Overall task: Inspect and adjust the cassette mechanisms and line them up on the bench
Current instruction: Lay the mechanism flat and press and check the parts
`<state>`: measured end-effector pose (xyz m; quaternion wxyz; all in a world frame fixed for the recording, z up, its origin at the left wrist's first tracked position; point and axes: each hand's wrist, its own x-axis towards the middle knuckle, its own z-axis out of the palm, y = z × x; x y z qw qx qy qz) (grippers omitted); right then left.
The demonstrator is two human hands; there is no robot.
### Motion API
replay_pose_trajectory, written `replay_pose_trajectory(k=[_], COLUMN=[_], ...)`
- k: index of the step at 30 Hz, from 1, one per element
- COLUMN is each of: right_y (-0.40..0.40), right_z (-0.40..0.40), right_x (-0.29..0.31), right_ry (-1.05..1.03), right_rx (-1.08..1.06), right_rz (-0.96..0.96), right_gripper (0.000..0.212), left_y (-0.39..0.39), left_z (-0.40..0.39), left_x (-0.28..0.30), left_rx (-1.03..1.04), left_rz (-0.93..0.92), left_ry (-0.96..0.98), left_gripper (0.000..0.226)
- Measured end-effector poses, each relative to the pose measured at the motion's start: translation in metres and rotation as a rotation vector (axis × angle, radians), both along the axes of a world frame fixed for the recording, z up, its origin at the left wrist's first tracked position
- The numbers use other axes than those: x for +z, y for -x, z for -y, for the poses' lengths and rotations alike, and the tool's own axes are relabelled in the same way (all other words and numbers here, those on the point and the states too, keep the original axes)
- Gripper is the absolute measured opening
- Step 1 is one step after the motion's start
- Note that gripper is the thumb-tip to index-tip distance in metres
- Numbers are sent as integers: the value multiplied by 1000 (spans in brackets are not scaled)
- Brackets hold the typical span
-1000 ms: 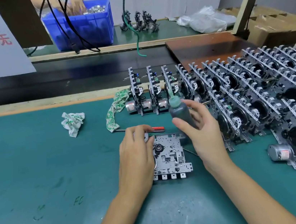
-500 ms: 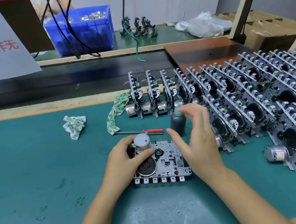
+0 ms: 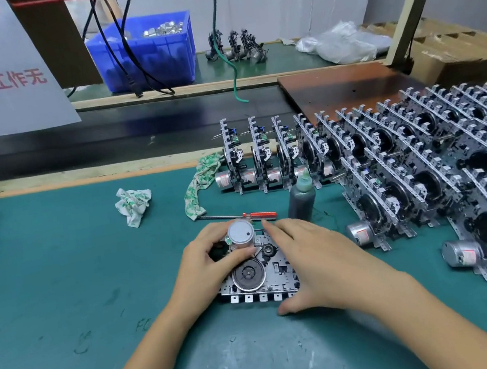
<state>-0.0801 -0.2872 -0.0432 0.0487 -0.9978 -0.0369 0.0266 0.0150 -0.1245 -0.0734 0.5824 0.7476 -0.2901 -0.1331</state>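
The cassette mechanism (image 3: pixel 259 275) lies flat on the green bench (image 3: pixel 63 285), nearest the person. The left hand (image 3: pixel 212 261) grips its upright motor can (image 3: pixel 240 235), thumb and fingers curled round it. The right hand (image 3: pixel 314 263) lies spread over the right half of the chassis, fingers straight, thumb hooked at the near edge.

Risk: lifting by the motor alone could strain its mount or tilt the chassis (the right hand has no firm hold).

Just beyond stand the dark bottle (image 3: pixel 301 201) and the red-handled screwdriver (image 3: pixel 240 215); a careless lift or swing could topple the bottle.

Farther right, the lined-up mechanisms (image 3: pixel 389 171) stand on edge, close together; a knock could fell a row.
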Motion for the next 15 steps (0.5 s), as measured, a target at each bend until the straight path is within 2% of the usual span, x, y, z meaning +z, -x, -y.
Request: replay_pose_trajectory(k=[4, 6, 7, 9, 12, 15], right_y=[-8, -7, -5, 0, 10, 15], right_z=[-4, -1, 1, 3, -4, -15], right_x=[6, 11, 14, 21, 23, 15], right_ry=[116, 45, -64, -421, -1109, -1647], right_rx=[60, 81, 73, 32, -30, -26], right_rz=[55, 84, 76, 47, -73, -207], right_gripper=[102, 99, 99, 93, 69, 80], left_y=[-1, -5, -7, -8, -6, -6], left_z=[-4, -8, -10, -13, -9, -8], left_x=[1, 3, 4, 3, 5, 0], left_rx=[-8, -41, -63, -116, -185, -224], left_rz=[-67, -207, -314, -517, -650, -846], left_ry=[60, 159, 229, 342, 398, 524], left_gripper=[42, 53, 60, 73, 80, 100])
